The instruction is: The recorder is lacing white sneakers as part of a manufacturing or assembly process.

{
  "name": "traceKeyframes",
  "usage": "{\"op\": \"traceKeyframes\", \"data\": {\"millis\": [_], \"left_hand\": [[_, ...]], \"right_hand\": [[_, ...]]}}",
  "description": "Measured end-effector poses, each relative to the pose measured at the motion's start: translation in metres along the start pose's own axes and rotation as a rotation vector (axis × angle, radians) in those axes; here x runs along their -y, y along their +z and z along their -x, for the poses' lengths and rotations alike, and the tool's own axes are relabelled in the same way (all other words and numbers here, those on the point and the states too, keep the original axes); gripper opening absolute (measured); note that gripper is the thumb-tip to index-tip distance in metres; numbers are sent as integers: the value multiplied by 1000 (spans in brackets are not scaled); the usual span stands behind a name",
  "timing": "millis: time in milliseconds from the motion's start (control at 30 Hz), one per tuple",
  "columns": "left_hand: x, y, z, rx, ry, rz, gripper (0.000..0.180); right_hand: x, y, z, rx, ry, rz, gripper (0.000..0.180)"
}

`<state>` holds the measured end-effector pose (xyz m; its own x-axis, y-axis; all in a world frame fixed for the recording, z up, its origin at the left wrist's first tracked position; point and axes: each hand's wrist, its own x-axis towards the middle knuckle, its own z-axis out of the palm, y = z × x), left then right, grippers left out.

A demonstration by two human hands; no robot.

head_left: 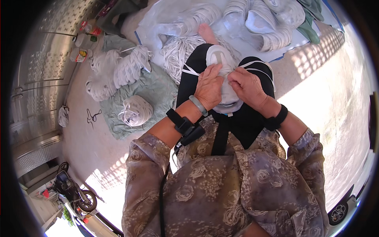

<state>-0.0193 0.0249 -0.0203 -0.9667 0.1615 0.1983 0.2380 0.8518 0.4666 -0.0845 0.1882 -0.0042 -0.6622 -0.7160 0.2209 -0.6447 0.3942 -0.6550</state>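
Grip, left hand [210, 87]: fingers bent and laid on the left side of a shoe [229, 96], touching its upper; how firmly they close cannot be told. Grip, right hand [249, 87]: narrow, fingers curled in, thumb against forefinger, at the lacing; whether a lace end is pinched there cannot be told.

Edges and room: the shoe lies lengthwise in the lap, between two black-clad knees, toe pointing away from the body, heel toward the floral shirt [213, 185]. The hands sit close together, a narrow strip of shoe showing between them. Past the right knee, sunlit concrete floor [312, 102] spreads wide. Left, a green cloth [162, 93] carries bundled pale shoes [132, 67] and one rounded white bundle [135, 110]. Beyond the left knee, a heap of white laces [175, 55]; farther out, a pale sheet with blue edging bears more shoe bundles [272, 23].

Shoe, condition: whitish to pale grey, mesh toe showing a grey patch, rounded tip, pale heel end facing the wearer. White lace lengths [190, 70] lie out to both sides, across each knee.
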Motion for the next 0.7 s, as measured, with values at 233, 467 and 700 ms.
{"op": "traceKeyframes", "data": {"millis": [233,467,700], "left_hand": [[-6,1,4,31,-153,-75,23],[6,-5,8,-50,-93,64,19],[32,-13,11,-326,-136,199,12]], "right_hand": [[0,14,-12,64,-105,136,13],[8,-2,-14,223,-165,463,11],[-57,-80,60,130,186,449,6]]}}
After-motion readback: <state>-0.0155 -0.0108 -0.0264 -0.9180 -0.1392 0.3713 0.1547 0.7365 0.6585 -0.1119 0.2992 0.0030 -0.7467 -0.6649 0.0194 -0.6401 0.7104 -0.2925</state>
